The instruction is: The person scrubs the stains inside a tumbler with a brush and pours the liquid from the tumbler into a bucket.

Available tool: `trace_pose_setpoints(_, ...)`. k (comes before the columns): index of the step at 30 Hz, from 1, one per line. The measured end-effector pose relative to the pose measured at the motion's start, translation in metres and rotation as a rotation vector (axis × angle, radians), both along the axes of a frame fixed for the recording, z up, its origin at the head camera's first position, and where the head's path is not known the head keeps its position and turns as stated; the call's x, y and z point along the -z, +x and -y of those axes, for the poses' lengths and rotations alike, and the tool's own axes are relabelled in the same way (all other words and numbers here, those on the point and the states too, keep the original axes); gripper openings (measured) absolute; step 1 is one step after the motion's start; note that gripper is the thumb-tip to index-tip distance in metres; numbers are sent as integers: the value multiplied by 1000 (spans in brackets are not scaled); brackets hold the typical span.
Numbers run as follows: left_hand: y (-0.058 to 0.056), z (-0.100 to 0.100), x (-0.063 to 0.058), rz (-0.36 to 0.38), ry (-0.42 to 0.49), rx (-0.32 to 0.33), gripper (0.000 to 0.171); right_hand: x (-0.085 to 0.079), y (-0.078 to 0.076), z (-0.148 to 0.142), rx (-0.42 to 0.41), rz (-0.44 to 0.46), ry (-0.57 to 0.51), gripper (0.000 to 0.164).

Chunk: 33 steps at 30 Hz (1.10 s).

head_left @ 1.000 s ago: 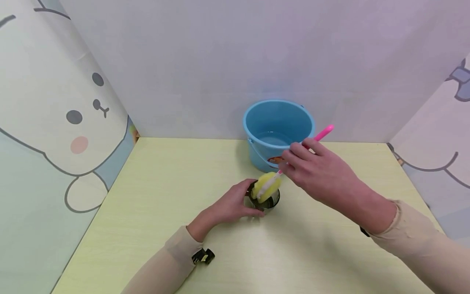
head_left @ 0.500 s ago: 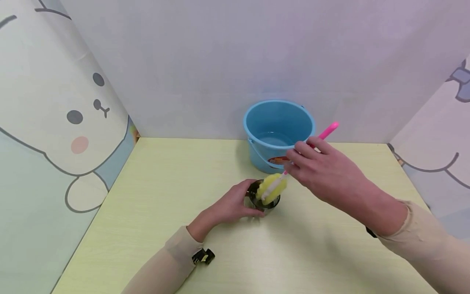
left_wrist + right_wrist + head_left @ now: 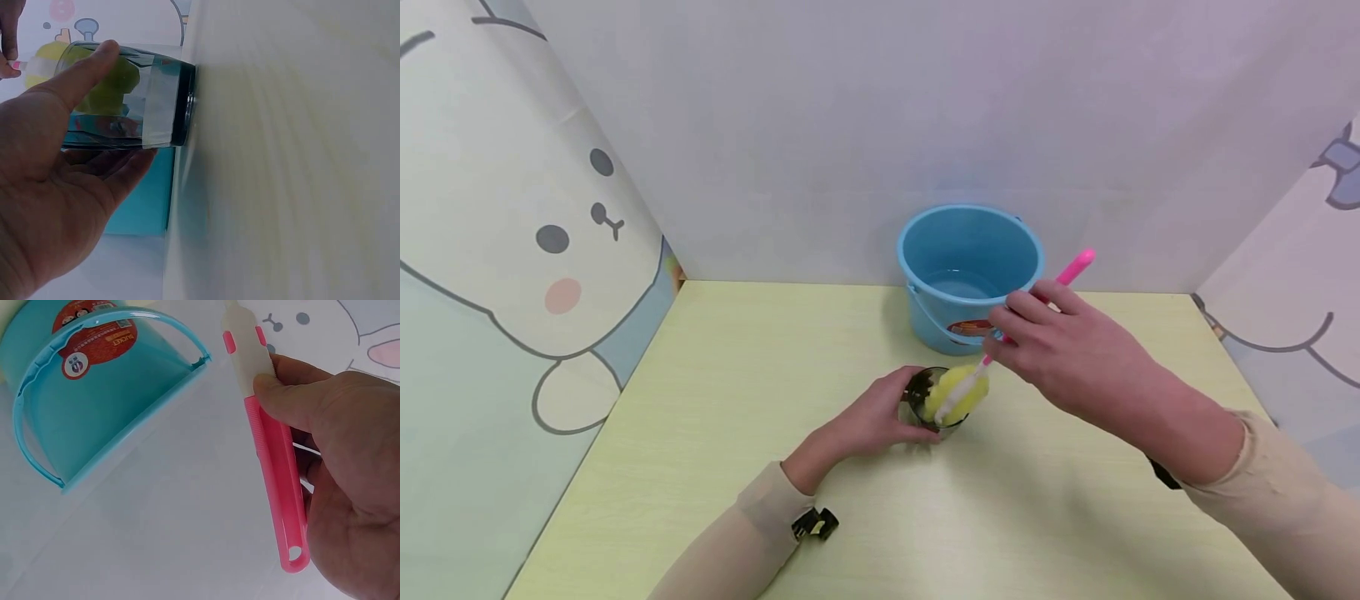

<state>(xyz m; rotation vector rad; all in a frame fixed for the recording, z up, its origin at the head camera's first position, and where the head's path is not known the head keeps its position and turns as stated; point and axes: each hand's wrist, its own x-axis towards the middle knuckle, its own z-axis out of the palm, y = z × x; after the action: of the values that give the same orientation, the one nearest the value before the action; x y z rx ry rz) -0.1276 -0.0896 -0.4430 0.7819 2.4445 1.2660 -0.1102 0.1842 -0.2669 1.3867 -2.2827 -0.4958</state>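
Note:
A dark-tinted clear glass [image 3: 165,100] stands upright on the table, gripped around its side by my left hand [image 3: 876,417], thumb on one side and fingers on the other. My right hand [image 3: 1067,354] pinches the pink and white handle [image 3: 275,469] of a sponge cup brush. The yellow sponge head [image 3: 958,392] is tilted in the glass's mouth; through the wall in the left wrist view, its lower part shows inside the glass. In the right wrist view the sponge end lies out of frame.
A light blue bucket [image 3: 932,312] with a little water in it stands just behind the glass, its handle hanging at the front. The pale wood-look table [image 3: 760,350] meets a white back wall [image 3: 775,150]; cartoon-printed panels flank both sides.
My right hand has shifted slightly right and toward me, and the sponge head has moved from the glass's far left toward its near right rim. My left hand and the glass have stayed still.

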Motion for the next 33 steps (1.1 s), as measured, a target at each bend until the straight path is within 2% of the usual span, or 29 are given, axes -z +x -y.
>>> trace_pose_setpoints(13, 1, -1, 0, -2, 16, 5, 89, 8, 1, 1, 49, 83, -51, 75)
trace_pose_setpoints(27, 2, -2, -2, 0, 18, 1, 89, 24, -5, 1, 86, 59, -135, 63)
trace_pose_setpoints(33, 2, -1, -3, 8, 9, -7, 90, 27, -8, -2, 110, 58, -148, 72)
